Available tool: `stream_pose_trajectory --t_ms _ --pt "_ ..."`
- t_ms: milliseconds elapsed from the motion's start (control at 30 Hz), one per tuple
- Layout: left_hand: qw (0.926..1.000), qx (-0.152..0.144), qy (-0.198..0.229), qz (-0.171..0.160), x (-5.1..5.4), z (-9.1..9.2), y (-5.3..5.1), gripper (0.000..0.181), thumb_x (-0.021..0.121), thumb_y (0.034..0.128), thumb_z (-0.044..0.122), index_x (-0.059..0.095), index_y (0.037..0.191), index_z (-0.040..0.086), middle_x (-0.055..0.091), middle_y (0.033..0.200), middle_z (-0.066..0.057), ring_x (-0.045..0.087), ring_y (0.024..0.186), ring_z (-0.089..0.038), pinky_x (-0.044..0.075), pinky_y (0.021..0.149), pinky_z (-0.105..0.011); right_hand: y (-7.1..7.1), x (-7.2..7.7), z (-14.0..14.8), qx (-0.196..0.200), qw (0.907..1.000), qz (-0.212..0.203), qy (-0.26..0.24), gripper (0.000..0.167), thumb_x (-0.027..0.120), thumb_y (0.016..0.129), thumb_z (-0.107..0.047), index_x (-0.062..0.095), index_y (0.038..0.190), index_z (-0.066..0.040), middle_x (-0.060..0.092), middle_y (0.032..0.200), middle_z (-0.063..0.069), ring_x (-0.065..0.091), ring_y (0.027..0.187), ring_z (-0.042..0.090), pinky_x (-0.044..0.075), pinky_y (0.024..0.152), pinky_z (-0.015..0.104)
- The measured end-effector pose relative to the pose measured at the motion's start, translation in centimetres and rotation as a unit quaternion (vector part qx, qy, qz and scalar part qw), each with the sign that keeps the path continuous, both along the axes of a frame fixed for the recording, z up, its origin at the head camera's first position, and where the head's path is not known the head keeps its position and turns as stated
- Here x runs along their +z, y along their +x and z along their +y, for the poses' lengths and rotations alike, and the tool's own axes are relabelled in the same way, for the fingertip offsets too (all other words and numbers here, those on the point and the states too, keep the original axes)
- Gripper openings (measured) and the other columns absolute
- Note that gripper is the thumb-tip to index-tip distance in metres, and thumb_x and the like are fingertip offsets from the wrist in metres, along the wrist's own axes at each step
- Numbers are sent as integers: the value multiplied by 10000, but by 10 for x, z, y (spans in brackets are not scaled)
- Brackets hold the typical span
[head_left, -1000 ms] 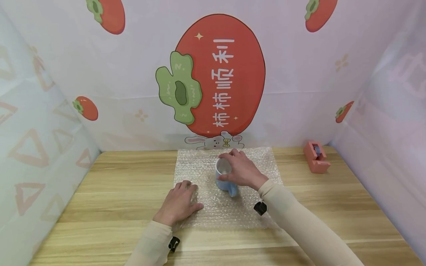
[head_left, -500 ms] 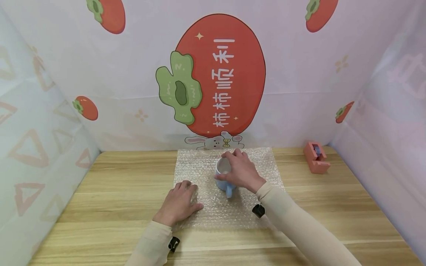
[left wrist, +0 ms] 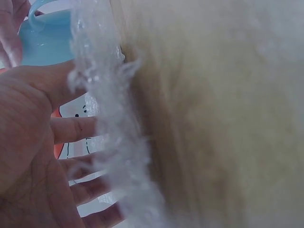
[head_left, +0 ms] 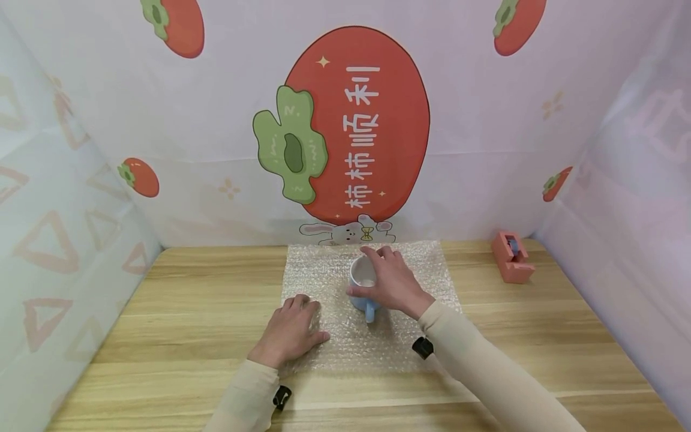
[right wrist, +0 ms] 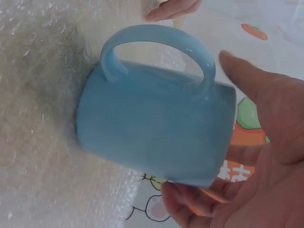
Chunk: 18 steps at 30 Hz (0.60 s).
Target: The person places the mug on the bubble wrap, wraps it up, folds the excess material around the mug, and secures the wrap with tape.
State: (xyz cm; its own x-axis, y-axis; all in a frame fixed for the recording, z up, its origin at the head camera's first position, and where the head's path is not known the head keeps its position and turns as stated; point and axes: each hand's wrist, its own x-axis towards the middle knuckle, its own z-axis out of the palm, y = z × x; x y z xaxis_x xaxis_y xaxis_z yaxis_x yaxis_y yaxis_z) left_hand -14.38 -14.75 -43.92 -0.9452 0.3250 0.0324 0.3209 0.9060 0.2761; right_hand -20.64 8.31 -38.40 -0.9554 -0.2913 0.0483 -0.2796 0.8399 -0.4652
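Note:
A light blue mug (head_left: 364,294) with a pale inside stands upright on a sheet of bubble wrap (head_left: 399,345). Its handle points toward the person. My right hand (head_left: 393,282) is spread around the rim from the right. In the right wrist view its thumb (right wrist: 242,71) is apart from the mug, while the other fingers lie partly behind the rim; whether they touch is unclear. My left hand (head_left: 291,330) rests at the left edge of the wrap, fingers spread, holding nothing. In the left wrist view the ragged wrap edge hides its fingertips.
A pink tape dispenser (head_left: 513,258) with a roll in it stands at the back right of the wooden table (head_left: 200,312). Printed cloth walls (head_left: 475,192) close off the back and both sides. A black band (head_left: 423,347) is on the right wrist.
The mug has turned a little, its handle swinging from the right toward the person. My right hand turned with it, and its fingers have since spread wider at the rim. The left hand stays put.

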Motion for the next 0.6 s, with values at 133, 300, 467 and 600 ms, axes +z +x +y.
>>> stream_pose_trajectory --t_ms 133,300,467,600 --pt "10000 13 4 -23 -1 0 0 591 812 838 428 647 1250 38 566 1306 -208 531 1218 -406 490 927 -580 3 3 6 50 9998 -23 -203 950 830 772 -567 435 1526 -146 482 1416 196 484 1209 359 550 857 488" --pt "10000 19 51 -72 -2 1 0 591 806 845 430 646 1258 39 561 1318 -212 523 1230 -410 482 939 -585 10 7 19 106 9992 147 -361 928 832 777 -554 462 1488 -87 504 1383 196 512 1169 343 547 851 469" --pt "10000 13 61 -51 -1 0 0 589 815 836 421 647 1247 34 558 1318 -221 523 1227 -415 484 932 -591 17 8 37 259 9981 373 -415 915 832 801 -510 440 1490 -52 509 1374 202 511 1218 359 497 959 527" --pt "9999 5 96 -32 -2 0 0 588 814 839 415 646 1251 31 553 1332 -230 520 1235 -421 481 942 -591 23 7 51 319 9972 557 -373 897 830 813 -486 437 1481 -34 536 1322 198 544 1163 354 508 939 531"
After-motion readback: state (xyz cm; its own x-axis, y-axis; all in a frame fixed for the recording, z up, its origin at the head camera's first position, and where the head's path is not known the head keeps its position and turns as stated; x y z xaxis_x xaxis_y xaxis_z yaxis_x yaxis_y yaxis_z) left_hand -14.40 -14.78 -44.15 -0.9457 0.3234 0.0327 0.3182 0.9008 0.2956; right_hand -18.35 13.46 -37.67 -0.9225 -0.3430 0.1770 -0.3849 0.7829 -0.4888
